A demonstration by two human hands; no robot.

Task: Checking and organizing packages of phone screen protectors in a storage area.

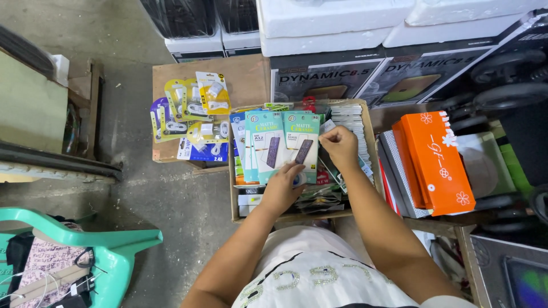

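Left hand (pixel 283 183) lies flat, fingers loosely spread, on the teal packets (pixel 279 145), which stand upright in the cardboard box (pixel 240 214). Right hand (pixel 338 145), at two o'clock from it, pinches their top edge.

We see flat teal-and-white packets (pixel 282 145) fanned upright in a cardboard box (pixel 233 191). Each shows a dark phone-shaped panel. They overlap one another.

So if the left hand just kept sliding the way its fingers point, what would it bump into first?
The left hand points up the picture, its fingertips already on the teal-and-white flat phone-accessory packets standing in the brown cardboard box. It would probably press into those first; depth is hard to judge.
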